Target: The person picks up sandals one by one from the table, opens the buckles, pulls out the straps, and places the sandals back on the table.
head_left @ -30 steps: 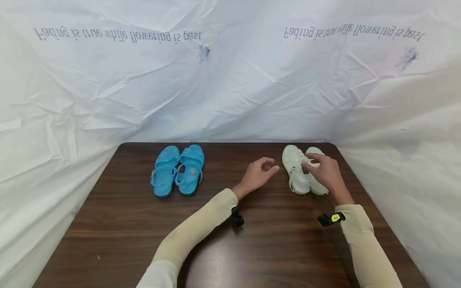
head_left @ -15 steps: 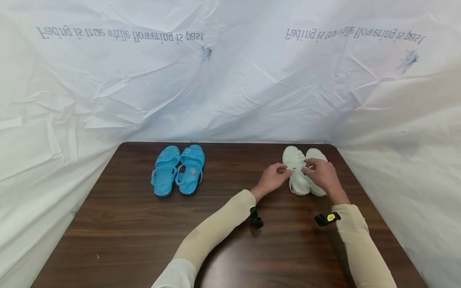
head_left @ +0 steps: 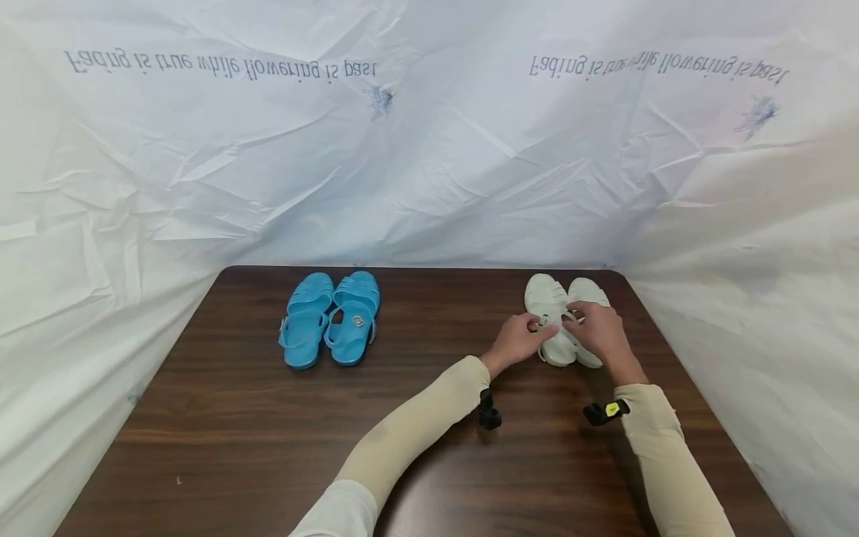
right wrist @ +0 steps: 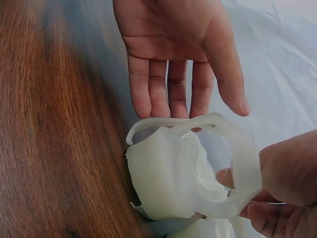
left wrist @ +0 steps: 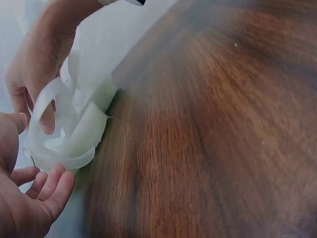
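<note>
Where its strap loops upward, the white sandal looks milky.

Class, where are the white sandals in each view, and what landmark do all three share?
Head: white sandals right of centre, near the far edge of the table.
Left wrist: white sandals on the left; second one unclear.
Right wrist: white sandals low, near centre, one cut off below.
Shared landmark: the table.

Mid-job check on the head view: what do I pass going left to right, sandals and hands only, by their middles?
Leftmost blue sandal → other blue sandal → left hand → leftmost white sandal → right hand.
</note>
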`<move>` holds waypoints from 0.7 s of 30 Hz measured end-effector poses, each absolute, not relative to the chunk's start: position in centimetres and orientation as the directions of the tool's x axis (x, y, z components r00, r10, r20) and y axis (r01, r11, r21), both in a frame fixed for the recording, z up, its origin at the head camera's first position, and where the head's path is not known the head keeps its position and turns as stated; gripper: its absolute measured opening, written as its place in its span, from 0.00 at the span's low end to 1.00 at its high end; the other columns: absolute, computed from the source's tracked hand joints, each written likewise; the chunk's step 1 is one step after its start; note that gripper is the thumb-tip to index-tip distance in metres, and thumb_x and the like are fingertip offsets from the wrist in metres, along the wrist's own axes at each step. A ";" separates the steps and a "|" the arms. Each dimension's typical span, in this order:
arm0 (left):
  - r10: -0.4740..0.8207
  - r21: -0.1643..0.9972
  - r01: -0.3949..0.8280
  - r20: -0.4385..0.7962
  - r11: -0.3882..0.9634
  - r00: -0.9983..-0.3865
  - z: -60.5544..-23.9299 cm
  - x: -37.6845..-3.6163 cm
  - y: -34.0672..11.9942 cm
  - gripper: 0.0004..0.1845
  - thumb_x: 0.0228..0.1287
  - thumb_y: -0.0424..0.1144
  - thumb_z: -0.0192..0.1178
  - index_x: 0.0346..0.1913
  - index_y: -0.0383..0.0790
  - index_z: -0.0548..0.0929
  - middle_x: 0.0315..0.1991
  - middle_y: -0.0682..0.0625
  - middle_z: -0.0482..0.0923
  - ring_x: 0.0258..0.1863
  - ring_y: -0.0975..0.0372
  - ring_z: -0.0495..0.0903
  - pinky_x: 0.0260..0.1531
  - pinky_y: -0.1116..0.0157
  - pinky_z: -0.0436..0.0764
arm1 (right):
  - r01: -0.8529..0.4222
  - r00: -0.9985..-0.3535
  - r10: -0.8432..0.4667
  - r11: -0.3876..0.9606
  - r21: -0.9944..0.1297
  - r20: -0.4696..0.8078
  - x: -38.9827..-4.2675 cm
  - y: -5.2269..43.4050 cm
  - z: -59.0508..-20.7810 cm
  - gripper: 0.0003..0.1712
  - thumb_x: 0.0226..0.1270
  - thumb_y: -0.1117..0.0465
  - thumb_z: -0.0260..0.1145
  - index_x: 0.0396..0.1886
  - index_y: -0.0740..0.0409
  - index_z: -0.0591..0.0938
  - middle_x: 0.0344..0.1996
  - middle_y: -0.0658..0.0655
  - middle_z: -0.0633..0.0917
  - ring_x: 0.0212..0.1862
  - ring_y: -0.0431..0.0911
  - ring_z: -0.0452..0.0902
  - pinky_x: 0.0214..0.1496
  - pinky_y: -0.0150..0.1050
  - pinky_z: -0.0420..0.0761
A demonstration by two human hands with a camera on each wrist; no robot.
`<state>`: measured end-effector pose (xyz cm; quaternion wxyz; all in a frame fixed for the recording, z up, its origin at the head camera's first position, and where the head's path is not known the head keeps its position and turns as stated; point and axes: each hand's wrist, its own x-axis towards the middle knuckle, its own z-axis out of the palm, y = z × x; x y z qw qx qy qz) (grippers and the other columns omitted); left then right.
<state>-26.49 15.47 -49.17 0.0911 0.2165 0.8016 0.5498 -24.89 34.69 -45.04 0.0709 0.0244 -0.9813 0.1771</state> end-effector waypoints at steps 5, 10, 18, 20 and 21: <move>0.467 0.915 0.261 0.095 0.306 -0.879 -49.2 -26.6 15.7 0.23 0.76 0.54 0.58 0.48 0.34 0.84 0.19 0.56 0.67 0.17 0.67 0.65 0.26 0.71 0.67 | -0.060 -0.989 -0.012 0.939 -0.340 0.144 -24.8 34.7 -45.2 0.19 0.68 0.63 0.69 0.55 0.70 0.84 0.44 0.72 0.87 0.43 0.66 0.83 0.47 0.66 0.79; 0.460 0.922 0.231 0.066 0.312 -0.885 -49.2 -26.7 15.7 0.23 0.75 0.53 0.60 0.55 0.35 0.84 0.22 0.56 0.73 0.19 0.67 0.69 0.25 0.71 0.69 | -0.057 -0.985 0.004 0.938 -0.341 0.174 -24.6 34.5 -45.5 0.13 0.68 0.65 0.68 0.49 0.68 0.87 0.40 0.69 0.88 0.40 0.65 0.83 0.47 0.68 0.77; 0.410 0.950 0.133 0.005 0.284 -0.912 -49.3 -26.9 15.7 0.21 0.71 0.51 0.65 0.55 0.38 0.84 0.33 0.56 0.79 0.27 0.67 0.75 0.30 0.71 0.73 | -0.093 -0.959 0.002 0.943 -0.321 0.284 -24.6 34.1 -45.8 0.07 0.68 0.65 0.69 0.40 0.65 0.90 0.36 0.65 0.89 0.28 0.55 0.82 0.35 0.59 0.80; 0.397 0.963 0.104 -0.003 0.248 -0.918 -49.3 -27.0 15.7 0.21 0.71 0.50 0.66 0.56 0.37 0.84 0.33 0.56 0.79 0.27 0.66 0.76 0.29 0.71 0.74 | -0.102 -0.953 0.000 0.941 -0.321 0.302 -24.7 34.0 -45.8 0.07 0.68 0.65 0.69 0.40 0.65 0.90 0.36 0.65 0.89 0.28 0.54 0.82 0.34 0.58 0.80; 0.387 0.969 0.089 -0.007 0.229 -0.922 -49.3 -27.1 15.7 0.21 0.70 0.49 0.66 0.56 0.37 0.84 0.33 0.55 0.79 0.27 0.65 0.77 0.28 0.70 0.75 | -0.106 -0.951 0.000 0.939 -0.326 0.309 -24.8 33.9 -45.8 0.08 0.69 0.65 0.69 0.41 0.65 0.90 0.36 0.65 0.89 0.28 0.54 0.82 0.33 0.57 0.81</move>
